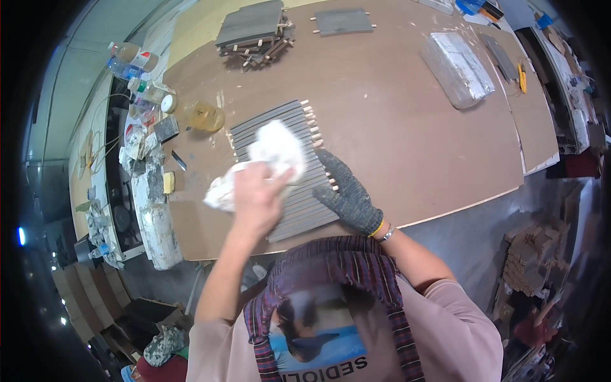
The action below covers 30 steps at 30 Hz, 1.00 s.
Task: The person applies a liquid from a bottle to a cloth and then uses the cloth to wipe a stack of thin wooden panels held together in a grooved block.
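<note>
A row of narrow grey slats (305, 210) lies side by side on the table in front of me, with pale wooden dowels (314, 129) sticking out at the ends. My bare left hand (258, 197) is closed on a white cloth (278, 148), pressed over the left and middle part of the slats; the cloth is blurred by motion. Along their right edge rests my right hand (349, 196), in a dark grey knitted glove with a yellow cuff. Its fingers stretch out beside the dowel ends, and its thumb lies over the slats.
At the far left stands a stack of grey panels (251, 28); another doweled panel (344, 22) lies beside it. A jar of yellowish liquid (207, 117), plastic bottles (149, 89) and a yellow sponge (168, 183) line the left. A wrapped block (459, 70) sits far right, near a yellow cutter (522, 77).
</note>
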Motion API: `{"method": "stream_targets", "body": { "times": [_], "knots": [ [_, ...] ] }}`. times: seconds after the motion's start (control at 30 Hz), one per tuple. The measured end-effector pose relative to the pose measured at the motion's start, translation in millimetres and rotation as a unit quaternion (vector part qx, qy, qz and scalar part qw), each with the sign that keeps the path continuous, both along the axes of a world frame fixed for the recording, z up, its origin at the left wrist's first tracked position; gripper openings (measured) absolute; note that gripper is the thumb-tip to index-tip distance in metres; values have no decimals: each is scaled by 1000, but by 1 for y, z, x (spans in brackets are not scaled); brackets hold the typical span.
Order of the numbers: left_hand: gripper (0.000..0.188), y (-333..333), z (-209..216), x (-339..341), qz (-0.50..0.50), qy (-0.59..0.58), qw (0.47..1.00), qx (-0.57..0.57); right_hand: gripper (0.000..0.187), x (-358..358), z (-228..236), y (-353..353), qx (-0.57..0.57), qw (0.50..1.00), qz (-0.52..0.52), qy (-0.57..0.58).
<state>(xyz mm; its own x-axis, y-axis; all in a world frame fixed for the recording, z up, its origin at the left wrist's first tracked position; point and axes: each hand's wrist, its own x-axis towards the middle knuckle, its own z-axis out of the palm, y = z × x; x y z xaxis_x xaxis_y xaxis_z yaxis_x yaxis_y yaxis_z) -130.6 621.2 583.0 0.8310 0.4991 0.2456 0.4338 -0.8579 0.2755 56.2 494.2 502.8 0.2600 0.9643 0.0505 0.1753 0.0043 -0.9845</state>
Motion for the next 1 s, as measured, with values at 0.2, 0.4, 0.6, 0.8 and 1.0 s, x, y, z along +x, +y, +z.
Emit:
{"method": "stream_targets", "body": {
  "times": [0.2,0.4,0.6,0.8,1.0],
  "knots": [
    [43,10,8,-38,48,26,998,13,106,27,34,-12,15,995,89,-34],
    [44,-14,25,18,-16,-80,997,14,115,24,22,-21,7,988,153,15],
    [44,-25,9,-28,-11,20,1000,4,113,17,11,-21,46,987,121,-98],
    [43,-28,38,-42,70,-6,997,23,107,15,7,-19,53,992,106,-52],
    [50,-67,1,0,-75,12,997,-16,101,15,-2,-17,41,987,143,-52]
  ]
}}
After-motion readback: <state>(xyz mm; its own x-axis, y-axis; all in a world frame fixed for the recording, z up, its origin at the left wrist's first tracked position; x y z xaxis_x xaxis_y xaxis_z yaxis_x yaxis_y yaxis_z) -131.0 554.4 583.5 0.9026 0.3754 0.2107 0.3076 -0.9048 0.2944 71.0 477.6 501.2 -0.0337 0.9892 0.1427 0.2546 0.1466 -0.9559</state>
